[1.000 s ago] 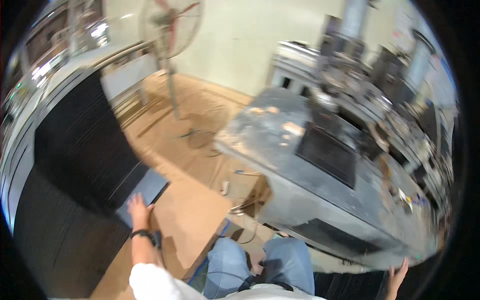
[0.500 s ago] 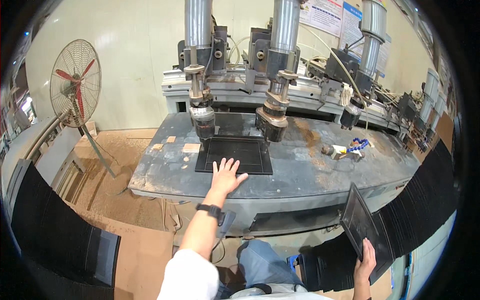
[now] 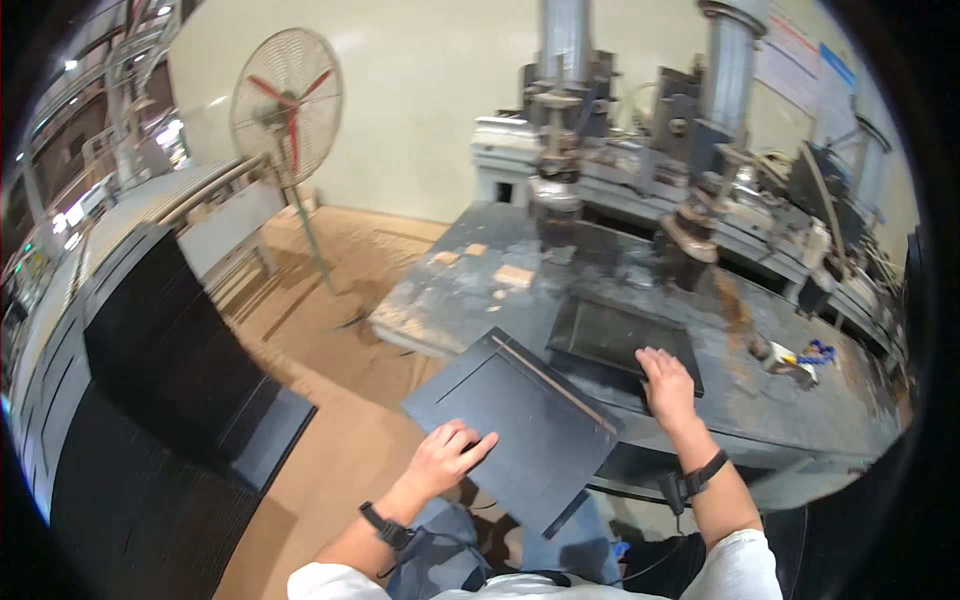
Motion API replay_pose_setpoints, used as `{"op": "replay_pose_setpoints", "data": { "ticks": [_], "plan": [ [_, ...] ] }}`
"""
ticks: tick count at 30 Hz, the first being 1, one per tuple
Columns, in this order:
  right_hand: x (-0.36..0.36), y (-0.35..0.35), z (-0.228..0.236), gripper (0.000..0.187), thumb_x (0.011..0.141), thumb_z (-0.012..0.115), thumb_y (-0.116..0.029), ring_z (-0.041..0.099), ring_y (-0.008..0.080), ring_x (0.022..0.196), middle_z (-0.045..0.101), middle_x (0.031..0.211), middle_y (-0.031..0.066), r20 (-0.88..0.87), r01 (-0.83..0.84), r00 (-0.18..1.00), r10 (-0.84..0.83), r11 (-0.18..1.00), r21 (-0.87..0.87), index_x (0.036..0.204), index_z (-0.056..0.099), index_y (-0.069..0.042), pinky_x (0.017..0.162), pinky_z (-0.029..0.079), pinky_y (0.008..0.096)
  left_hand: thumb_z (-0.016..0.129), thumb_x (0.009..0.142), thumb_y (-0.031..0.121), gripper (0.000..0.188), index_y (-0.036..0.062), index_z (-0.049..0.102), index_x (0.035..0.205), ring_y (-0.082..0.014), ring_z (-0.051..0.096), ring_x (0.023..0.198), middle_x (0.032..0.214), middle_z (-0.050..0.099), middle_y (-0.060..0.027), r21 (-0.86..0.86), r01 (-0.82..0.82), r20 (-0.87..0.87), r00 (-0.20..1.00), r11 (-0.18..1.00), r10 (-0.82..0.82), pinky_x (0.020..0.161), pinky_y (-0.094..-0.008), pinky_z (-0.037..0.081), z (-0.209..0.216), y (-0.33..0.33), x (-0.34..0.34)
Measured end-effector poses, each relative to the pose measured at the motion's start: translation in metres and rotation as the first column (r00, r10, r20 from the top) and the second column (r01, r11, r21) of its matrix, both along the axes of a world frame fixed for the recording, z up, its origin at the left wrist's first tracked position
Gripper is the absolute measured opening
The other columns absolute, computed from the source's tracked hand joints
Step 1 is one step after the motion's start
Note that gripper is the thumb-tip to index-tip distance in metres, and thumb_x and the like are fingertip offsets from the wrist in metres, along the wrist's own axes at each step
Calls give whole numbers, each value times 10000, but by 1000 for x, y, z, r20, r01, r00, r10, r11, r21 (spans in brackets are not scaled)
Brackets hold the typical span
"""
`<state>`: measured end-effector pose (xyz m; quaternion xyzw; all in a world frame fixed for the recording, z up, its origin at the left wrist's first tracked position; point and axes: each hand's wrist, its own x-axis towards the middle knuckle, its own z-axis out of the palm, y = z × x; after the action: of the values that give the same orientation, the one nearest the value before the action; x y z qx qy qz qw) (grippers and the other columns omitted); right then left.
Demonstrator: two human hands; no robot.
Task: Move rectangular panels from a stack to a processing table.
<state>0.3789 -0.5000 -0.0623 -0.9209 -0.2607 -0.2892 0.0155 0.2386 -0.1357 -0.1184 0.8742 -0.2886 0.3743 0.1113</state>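
Note:
A flat dark grey panel point(image 3: 510, 430) with grooved lines and a pale narrow slot along one edge hangs tilted in front of the table. My left hand point(image 3: 452, 458) is closed on its left side, thumb on the upper face, the other fingers partly hidden. To the right, a black framed panel point(image 3: 625, 340) with a recessed middle lies on the worktable under the machine heads. My right hand point(image 3: 668, 385) grips its near right edge, fingers over the frame.
Drill-like machine heads point(image 3: 690, 220) stand over the grey worktable point(image 3: 440, 300), which bears wood scraps point(image 3: 514, 275) and sawdust. Black panels are stacked at the left point(image 3: 150, 340). A caged fan point(image 3: 287, 105) stands behind. At the table's right sits a blue segmented hose point(image 3: 818, 352).
The view has turned left. My left hand has come off the table and now holds the slotted panel. My right hand has moved from low right onto the table with a framed panel.

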Motion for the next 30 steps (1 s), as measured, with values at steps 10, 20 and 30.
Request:
{"op": "replay_pose_setpoints", "data": {
  "ticks": [10, 20, 30],
  "plan": [
    [91, 36, -28, 456, 832, 654, -200, 488, 355, 1227, 566, 1290, 136, -237, -60, 970, 60, 998, 7, 1249, 555, -44, 1039, 379, 427, 573, 745, 86, 333, 95, 644, 1070, -241, 602, 920, 978, 624, -51, 43, -675, -42, 735, 736, 677, 760, -351, 499, -32, 188, -123],
    [-3, -9, 32, 566, 836, 638, -157, 367, 337, 1337, 447, 1402, 152, -208, 78, 975, -76, 997, 3, 1361, 451, -59, 1095, 297, 429, 538, 879, 196, 564, 103, 368, 1408, -404, 429, 1217, 1368, 440, -134, 369, -909, -392, 37, 194, 919, 977, -601, 365, -158, 280, -89],
    [-331, -253, 16, 872, 763, 695, -552, 447, 434, 1233, 459, 1331, 307, -326, 742, 526, -786, 611, -276, 1320, 447, 72, 1068, 337, 471, 892, 508, 446, 1159, 83, 293, 1431, -471, 450, 1199, 1356, 410, -283, 293, -939, -768, -119, 180, 629, 983, -537, 410, -127, 352, -112]
  ]
}}
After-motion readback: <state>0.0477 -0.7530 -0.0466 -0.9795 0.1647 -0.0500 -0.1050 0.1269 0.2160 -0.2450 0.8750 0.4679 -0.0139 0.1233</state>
